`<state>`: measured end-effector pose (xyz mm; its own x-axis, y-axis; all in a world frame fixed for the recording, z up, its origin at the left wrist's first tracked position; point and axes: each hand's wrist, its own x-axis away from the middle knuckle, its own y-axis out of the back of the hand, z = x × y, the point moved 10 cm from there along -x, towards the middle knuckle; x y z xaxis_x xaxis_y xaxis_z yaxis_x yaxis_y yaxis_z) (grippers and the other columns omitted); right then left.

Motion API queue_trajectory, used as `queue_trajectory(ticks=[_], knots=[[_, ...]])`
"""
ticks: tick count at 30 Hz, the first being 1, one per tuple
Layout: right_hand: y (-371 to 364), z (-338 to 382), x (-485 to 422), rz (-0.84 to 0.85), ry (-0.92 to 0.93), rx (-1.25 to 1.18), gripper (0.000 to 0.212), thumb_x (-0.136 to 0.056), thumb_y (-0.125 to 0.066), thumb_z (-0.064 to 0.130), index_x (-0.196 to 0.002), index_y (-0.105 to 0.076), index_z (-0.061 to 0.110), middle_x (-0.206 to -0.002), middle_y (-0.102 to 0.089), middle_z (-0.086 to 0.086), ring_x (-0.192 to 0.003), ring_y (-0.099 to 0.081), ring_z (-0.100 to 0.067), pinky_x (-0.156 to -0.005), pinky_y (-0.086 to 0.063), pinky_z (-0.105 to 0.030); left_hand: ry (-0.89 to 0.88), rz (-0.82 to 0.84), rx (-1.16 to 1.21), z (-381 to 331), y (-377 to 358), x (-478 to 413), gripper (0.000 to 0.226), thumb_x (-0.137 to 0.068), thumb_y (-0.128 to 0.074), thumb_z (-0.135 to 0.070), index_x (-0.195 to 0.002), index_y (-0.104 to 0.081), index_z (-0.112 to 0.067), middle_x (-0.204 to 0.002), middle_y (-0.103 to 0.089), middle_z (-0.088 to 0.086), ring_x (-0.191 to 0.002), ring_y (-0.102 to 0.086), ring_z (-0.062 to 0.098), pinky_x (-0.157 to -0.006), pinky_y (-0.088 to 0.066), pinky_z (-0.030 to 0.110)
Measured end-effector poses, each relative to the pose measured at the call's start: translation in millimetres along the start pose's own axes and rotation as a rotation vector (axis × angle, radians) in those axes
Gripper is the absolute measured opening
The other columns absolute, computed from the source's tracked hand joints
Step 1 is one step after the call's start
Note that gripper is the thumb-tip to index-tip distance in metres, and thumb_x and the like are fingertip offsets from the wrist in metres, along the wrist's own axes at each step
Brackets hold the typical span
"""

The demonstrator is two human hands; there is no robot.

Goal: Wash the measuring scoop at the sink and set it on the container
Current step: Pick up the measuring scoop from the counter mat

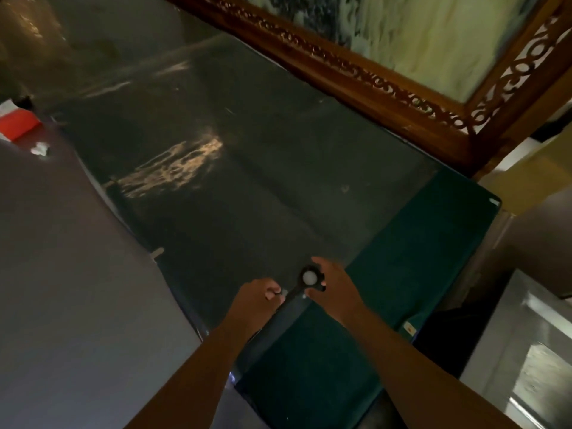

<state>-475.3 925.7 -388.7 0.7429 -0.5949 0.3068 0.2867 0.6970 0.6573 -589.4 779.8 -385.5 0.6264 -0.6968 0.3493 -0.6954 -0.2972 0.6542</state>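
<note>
The measuring scoop (309, 278) is held between both hands, out in front over the seam where a dark glossy surface (216, 181) meets a green cloth (402, 258). The small round bowl, with something pale showing in it, is pinched by the right hand (332, 289): thumb on the near side, fingers curled round the far rim. The dark handle runs down and left from the bowl, and its end appears to be gripped by the left hand (258, 294), which is closed into a loose fist (the exact contact is blurred, so that grip is judged, not confirmed). The scoop is judged light, stiff and thin, probably plastic; little force is needed and breakage is unlikely, but a small smooth part like this can be expected to go slippery once wet or soapy. The handle is the better place to be held for rinsing, with the bowl left free for water and rubbing; the bowl rim is better pinched only for scrubbing the inside. No sink or container is made out clearly here; a pale metallic unit (526, 351) is seen well to the right of the right hand, and whether that is the sink cannot be told. Washing is judged not yet begun.
</note>
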Motion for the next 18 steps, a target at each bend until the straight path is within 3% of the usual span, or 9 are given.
queue_trajectory(ticks=[4,9,13,18], knots=[[-1,4,-2,-0.047,0.044,0.04,0.066,-0.078,-0.078,0.018,-0.137,-0.047,0.018,-0.131,-0.049,-0.011,-0.118,-0.054,-0.028,-0.101,-0.047,-0.044,-0.008,-0.019,-0.004,0,-9,2,0.017,-0.082,-0.071,-0.021,-0.097,-0.073,-0.012,-0.096,-0.075,0.008,-0.091,-0.068,0.023,-0.084,-0.054,0.036],[-1,1,-4,-0.086,0.038,0.048,0.058,-0.078,-0.078,0.017,-0.131,-0.052,0.017,-0.129,-0.051,-0.011,-0.114,-0.056,-0.029,-0.098,-0.049,-0.044,-0.029,-0.057,-0.052,-1,-12,5,0.012,-0.082,-0.07,-0.021,-0.091,-0.071,-0.013,-0.093,-0.069,0.007,-0.085,-0.062,0.021,-0.071,-0.046,0.03],[0,1,-2,-0.105,0.032,0.044,0.057,-0.078,-0.078,0.017,-0.13,-0.054,0.016,-0.128,-0.053,-0.012,-0.114,-0.057,-0.029,-0.098,-0.049,-0.044,-0.014,-0.052,-0.073,-2,-12,7,0.012,-0.084,-0.068,-0.021,-0.094,-0.071,-0.015,-0.097,-0.07,0.007,-0.091,-0.064,0.024,-0.077,-0.049,0.034],[10,7,11,-0.153,0.045,0.018,0.057,-0.077,-0.079,0.017,-0.128,-0.056,0.018,-0.126,-0.054,-0.01,-0.107,-0.061,-0.027,-0.095,-0.052,-0.043,-0.016,-0.034,-0.079,-8,-8,15,0.012,-0.086,-0.067,-0.021,-0.096,-0.071,-0.016,-0.098,-0.074,0.005,-0.093,-0.067,0.022,-0.074,-0.047,0.028]])
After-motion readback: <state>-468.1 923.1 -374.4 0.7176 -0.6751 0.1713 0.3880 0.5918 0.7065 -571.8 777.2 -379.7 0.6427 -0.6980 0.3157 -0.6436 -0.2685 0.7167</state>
